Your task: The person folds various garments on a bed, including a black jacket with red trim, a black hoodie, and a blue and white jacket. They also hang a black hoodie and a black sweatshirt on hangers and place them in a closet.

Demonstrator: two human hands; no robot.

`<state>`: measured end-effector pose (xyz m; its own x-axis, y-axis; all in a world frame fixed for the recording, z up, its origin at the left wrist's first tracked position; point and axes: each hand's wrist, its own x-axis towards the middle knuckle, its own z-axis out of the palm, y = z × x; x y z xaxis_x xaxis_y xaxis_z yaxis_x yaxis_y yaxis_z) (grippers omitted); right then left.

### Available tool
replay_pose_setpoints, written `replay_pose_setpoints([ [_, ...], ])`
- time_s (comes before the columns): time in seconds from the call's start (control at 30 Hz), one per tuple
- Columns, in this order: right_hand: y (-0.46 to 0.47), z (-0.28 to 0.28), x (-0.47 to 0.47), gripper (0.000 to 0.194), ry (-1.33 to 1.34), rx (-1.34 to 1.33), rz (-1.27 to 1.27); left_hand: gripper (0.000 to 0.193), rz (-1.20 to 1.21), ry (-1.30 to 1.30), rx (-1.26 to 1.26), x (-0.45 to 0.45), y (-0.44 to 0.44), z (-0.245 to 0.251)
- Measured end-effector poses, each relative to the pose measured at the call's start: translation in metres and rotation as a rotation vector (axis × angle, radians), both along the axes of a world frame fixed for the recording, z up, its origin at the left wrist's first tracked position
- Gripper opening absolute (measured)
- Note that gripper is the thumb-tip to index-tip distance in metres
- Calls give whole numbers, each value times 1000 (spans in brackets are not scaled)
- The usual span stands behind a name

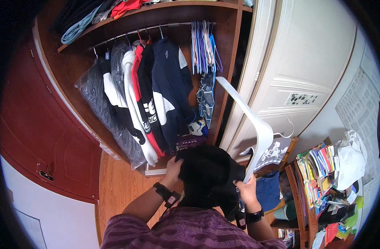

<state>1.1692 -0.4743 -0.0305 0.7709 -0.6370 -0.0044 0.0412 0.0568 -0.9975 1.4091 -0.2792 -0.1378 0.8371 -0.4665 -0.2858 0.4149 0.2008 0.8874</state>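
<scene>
A black garment [208, 174] hangs bunched between my two hands, in front of my chest. My left hand [174, 168] grips its upper left edge. On the other side, my right hand [246, 187] is closed around one end of a white plastic clothes hanger [261, 130], close to the garment's right edge. The hanger is wide, with one arm pointing up and left and its hook on the right. Past the garment, a dark jacket with white panels [169, 81] and other clothes hang from a metal rod [127, 33] in the wardrobe.
Several empty hangers [204, 46] hang at the rod's right end. A cream door [308, 62] is on the right. Beyond it stand a wooden chair with blue cloth [267, 191] and a desk piled with books [316, 168]. A dark red door [49, 124] is on the left.
</scene>
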Motion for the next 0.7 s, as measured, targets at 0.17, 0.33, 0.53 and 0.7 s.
replay_pose_setpoints([
  [0.17,15,-9,5,30,33,-40,86,25,80,-26,74,8,-6,-11],
  [0.33,-7,-15,31,28,164,-371,22,35,8,78,124,-2,-14,42],
  [0.53,-36,58,118,28,209,-779,72,42,-135,-20,100,7,7,74],
  [0.7,-36,128,243,44,-156,-905,176,42,-182,-124,122,28,37,75],
])
